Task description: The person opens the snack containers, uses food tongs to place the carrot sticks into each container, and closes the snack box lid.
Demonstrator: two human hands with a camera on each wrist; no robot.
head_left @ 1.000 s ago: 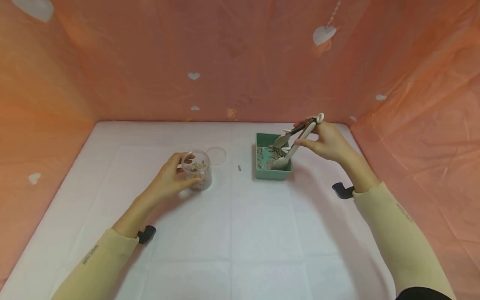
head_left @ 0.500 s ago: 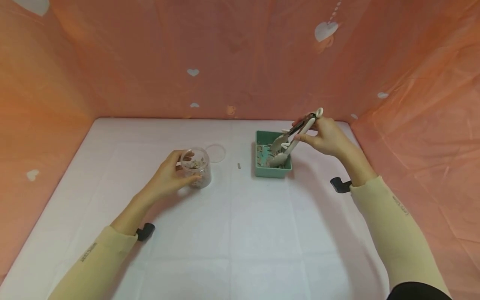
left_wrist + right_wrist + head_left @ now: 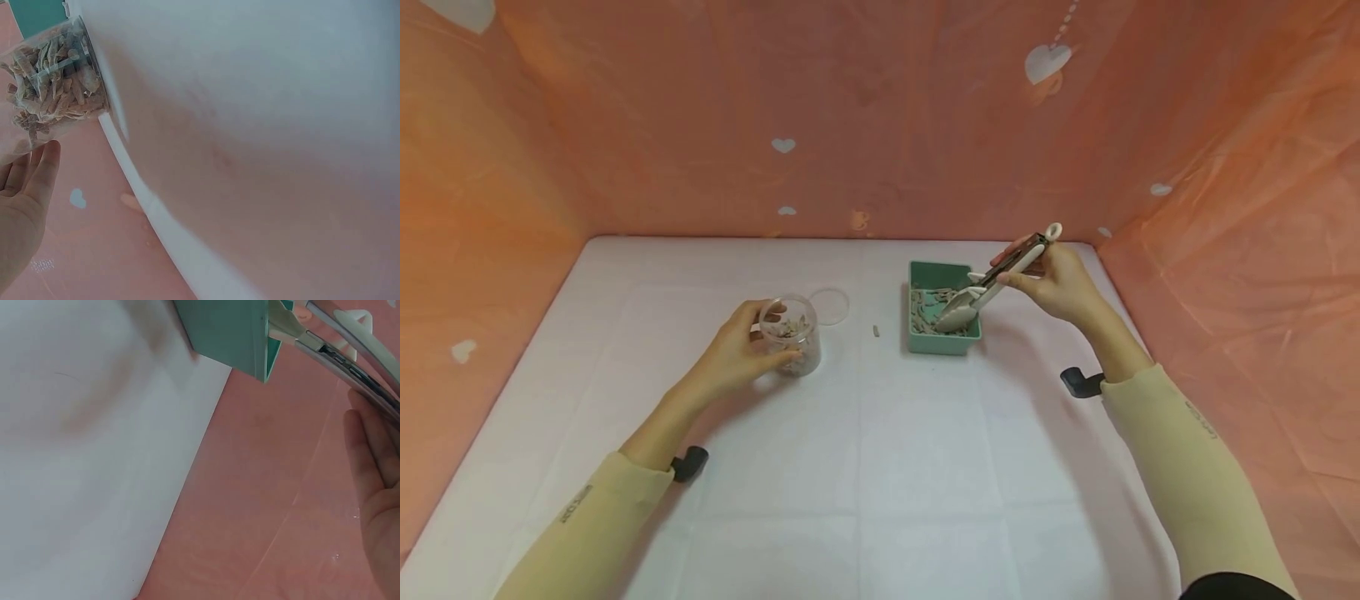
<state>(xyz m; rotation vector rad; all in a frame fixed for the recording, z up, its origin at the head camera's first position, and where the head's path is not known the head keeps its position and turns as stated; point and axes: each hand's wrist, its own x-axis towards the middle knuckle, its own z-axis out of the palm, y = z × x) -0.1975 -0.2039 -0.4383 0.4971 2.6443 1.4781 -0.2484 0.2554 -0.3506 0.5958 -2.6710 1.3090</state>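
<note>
My left hand [image 3: 726, 354] grips a clear round jar [image 3: 807, 357] standing on the table, fingers and thumb around its side. Greyish-brown dried pieces [image 3: 56, 81] show through the jar wall in the left wrist view. With my right hand [image 3: 1060, 283] I hold white-and-metal tongs [image 3: 1011, 265], their handles squeezed together. The tong heads are close together inside a green rectangular box [image 3: 943, 345], over more of the same dried pieces [image 3: 919, 315]. Whether anything is pinched between the heads cannot be made out.
A clear round lid [image 3: 832, 307] lies flat just behind the jar. One loose dried piece [image 3: 876, 331] is on the white tabletop [image 3: 850, 450] between jar and box. Orange cloth [image 3: 880, 125] with hearts closes off the back and sides.
The tong arms, spread apart before, have come together in the box as my right hand squeezed them and shifted slightly right. My left hand and the jar have stayed in place.
</note>
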